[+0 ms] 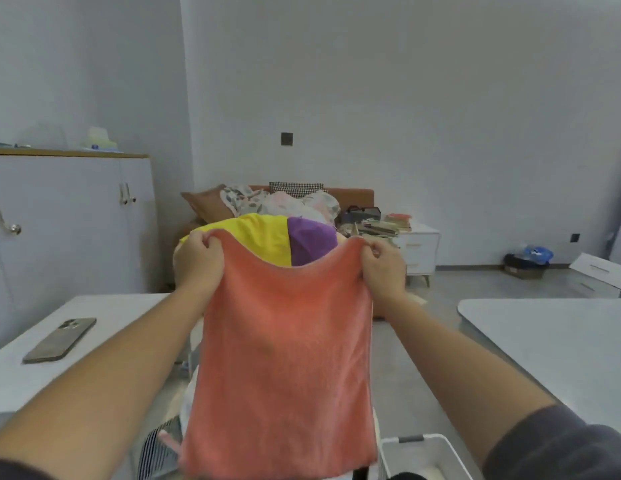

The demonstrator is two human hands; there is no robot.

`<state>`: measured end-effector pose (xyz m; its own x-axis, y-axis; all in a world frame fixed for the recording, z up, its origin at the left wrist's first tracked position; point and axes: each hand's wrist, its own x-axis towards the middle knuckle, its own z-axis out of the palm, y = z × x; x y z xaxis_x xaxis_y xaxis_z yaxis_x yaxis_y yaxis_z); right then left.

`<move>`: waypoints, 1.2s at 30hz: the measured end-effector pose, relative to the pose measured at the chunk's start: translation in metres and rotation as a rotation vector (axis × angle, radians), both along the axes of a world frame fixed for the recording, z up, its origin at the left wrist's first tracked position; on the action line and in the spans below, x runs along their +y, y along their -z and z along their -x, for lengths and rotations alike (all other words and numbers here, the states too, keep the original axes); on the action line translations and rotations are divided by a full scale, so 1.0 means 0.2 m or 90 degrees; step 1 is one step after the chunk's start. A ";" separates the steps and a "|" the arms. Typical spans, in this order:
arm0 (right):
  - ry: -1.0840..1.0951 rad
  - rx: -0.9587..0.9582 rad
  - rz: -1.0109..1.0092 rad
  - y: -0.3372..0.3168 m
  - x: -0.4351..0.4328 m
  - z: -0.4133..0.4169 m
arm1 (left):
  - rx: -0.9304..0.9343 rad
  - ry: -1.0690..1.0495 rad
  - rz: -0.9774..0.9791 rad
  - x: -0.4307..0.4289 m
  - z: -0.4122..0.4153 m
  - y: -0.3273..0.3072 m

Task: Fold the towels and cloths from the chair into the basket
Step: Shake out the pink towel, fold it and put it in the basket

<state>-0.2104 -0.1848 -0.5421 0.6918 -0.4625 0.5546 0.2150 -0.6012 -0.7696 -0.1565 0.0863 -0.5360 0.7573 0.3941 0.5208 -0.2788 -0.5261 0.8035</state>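
- Left hand [200, 258] pinches the top left corner of the coral towel [285, 358], fingers curled over the hem.
- Right hand [383, 268] pinches the top right corner the same way.
- Towel hangs full length between the two hands, spread flat and held up in the air. No fold in it yet.
- White basket [437, 441] sits low at the right, just beside the towel's bottom edge. Something pale lies inside, but what it is cannot be told.
- Striped cloth [156, 452] shows low at the left, unfolded, partly hidden by the towel.
- Yellow-and-purple cloth [267, 237] lies behind the towel's top edge.
- Phone [59, 340] rests on the left desk [104, 306].
- Judgement: task is partway at most. This towel needs folding and placing, and at least the striped cloth remains.
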 end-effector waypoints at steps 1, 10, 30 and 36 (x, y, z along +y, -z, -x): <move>0.008 0.047 0.031 0.13 -0.01 -0.04 | 0.029 0.005 -0.005 -0.01 -0.03 0.12; -0.043 0.326 0.108 0.99 -0.03 -0.29 | 0.317 0.018 -0.112 -0.03 -0.15 1.03; -0.285 0.433 -0.129 1.27 -0.10 -0.63 | 0.210 0.213 0.175 0.00 -0.28 1.11; -0.142 0.291 -0.111 1.23 -0.12 -0.55 | 0.179 0.277 0.035 0.09 -0.22 1.06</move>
